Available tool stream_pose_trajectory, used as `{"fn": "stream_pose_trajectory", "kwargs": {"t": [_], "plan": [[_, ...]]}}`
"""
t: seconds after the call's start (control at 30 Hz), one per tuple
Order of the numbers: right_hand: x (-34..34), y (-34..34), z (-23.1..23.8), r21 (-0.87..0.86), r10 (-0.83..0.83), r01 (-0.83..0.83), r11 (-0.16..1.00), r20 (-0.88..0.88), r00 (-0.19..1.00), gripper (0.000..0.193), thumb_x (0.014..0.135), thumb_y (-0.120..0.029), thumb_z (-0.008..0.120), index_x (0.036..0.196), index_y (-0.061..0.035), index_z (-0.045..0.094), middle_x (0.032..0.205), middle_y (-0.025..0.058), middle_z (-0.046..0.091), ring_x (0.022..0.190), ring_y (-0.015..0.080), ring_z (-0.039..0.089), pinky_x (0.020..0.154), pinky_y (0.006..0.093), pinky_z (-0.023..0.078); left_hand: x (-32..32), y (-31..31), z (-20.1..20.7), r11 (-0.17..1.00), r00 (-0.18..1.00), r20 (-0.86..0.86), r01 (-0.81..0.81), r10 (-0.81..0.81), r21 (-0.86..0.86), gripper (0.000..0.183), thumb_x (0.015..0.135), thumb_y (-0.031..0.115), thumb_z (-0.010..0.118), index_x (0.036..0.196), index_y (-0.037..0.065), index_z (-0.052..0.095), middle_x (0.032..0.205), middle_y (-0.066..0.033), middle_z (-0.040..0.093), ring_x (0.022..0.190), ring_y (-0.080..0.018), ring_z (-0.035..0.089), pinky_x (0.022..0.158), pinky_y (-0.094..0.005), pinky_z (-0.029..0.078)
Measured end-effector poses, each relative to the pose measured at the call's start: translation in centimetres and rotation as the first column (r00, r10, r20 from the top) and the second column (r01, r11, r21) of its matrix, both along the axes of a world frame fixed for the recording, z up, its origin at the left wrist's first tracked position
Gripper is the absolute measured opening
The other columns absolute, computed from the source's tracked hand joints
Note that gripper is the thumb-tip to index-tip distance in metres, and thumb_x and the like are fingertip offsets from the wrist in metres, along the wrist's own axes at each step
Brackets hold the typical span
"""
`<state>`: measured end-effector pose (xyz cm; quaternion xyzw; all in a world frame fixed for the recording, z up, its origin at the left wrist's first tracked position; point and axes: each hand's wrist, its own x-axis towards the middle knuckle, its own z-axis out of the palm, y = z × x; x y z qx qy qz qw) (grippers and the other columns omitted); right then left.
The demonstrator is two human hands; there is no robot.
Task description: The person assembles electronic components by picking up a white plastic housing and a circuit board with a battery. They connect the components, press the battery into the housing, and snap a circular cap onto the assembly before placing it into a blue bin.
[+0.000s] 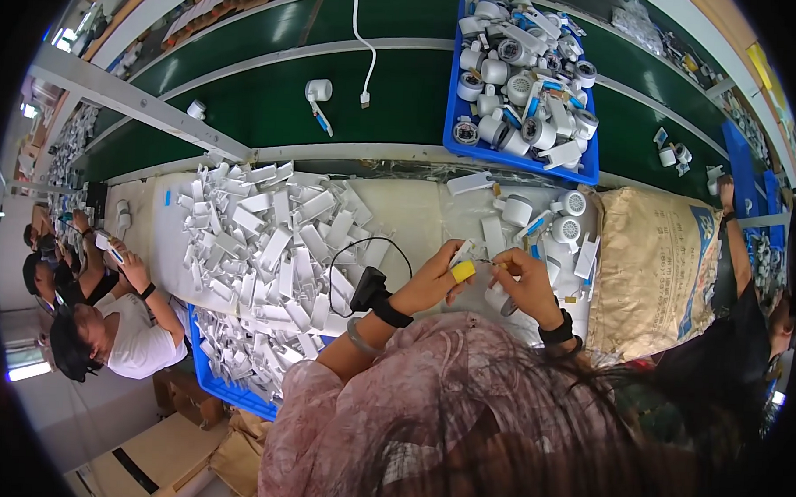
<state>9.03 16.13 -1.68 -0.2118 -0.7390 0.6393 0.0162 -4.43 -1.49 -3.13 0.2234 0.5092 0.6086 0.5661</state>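
My left hand (432,283), a yellow wrap (463,270) around one finger, is closed on a small white plastic part (472,249). Close beside it, my right hand (524,284) pinches with thumb and fingertips at the same spot; what sits between them is too small to make out. Below the right fingers shows a round white fan head (500,299), partly hidden by that hand. Just beyond the hands lie more fan heads (568,229) and white casings (493,236) on the pale work surface.
A big pile of white plastic casings (276,235) covers the left bench, above a blue crate (203,364). A blue bin (520,156) heaped with fan heads stands ahead by the green conveyor (404,82). A brown sack (647,275) lies right. Co-workers (141,327) sit on both sides.
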Motion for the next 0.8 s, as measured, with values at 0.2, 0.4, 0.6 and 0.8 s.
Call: {"fn": "stream_pose_trajectory", "kwargs": {"t": [0.2, 0.4, 0.6, 0.8], "plan": [[0.2, -1.0, 0.3, 0.53, -0.019, 0.174, 0.83, -0.285, 0.958, 0.013, 0.084, 0.002, 0.067, 0.096, 0.0007, 0.063, 0.081, 0.0073, 0.064, 0.068, 0.0122, 0.061, 0.057, 0.0247, 0.046, 0.7, 0.8, 0.3, 0.974, 0.972, -0.105, -0.196, 0.208, 0.116, 0.025, 0.102, 0.021, 0.039, 0.116, 0.002, 0.049, 0.092, -0.0073, 0.06, 0.065, -0.0129, 0.057, 0.058, -0.0271, 0.048], [-0.6, -1.6, 1.8, 0.651, 0.112, 0.246, 0.718, -0.457, 0.882, 0.019, 0.081, 0.006, 0.066, 0.098, -0.0029, 0.065, 0.083, 0.0088, 0.065, 0.076, 0.0228, 0.06, 0.061, 0.0316, 0.046, 0.8, 1.2, -0.3, 0.971, 0.958, 0.158, -0.234, 0.238, -0.047, 0.027, 0.101, 0.024, 0.043, 0.114, 0.002, 0.051, 0.087, -0.0067, 0.061, 0.062, -0.0154, 0.059, 0.054, -0.0288, 0.049], [-0.3, -2.3, 0.9, 0.559, -0.006, 0.288, 0.778, -0.452, 0.892, 0.02, 0.076, 0.002, 0.071, 0.093, -0.0072, 0.065, 0.087, 0.0066, 0.066, 0.078, 0.0279, 0.06, 0.072, 0.0364, 0.046, 1.6, 1.7, 0.9, 0.971, 0.962, 0.137, -0.241, 0.238, 0.004, 0.026, 0.095, 0.009, 0.041, 0.119, 0.003, 0.048, 0.091, -0.007, 0.059, 0.069, -0.0143, 0.059, 0.055, -0.028, 0.049], [-0.5, -1.7, 1.9, 0.651, 0.145, 0.243, 0.72, -0.483, 0.864, 0.021, 0.078, 0.005, 0.07, 0.096, -0.0042, 0.064, 0.09, 0.0094, 0.064, 0.082, 0.0264, 0.059, 0.072, 0.0347, 0.047, 1.9, 1.4, 1.1, 0.973, 0.983, 0.061, -0.179, 0.171, 0.149, 0.033, 0.092, 0.003, 0.038, 0.124, 0.003, 0.043, 0.097, -0.0067, 0.057, 0.08, -0.0123, 0.057, 0.063, -0.0257, 0.048]]}}
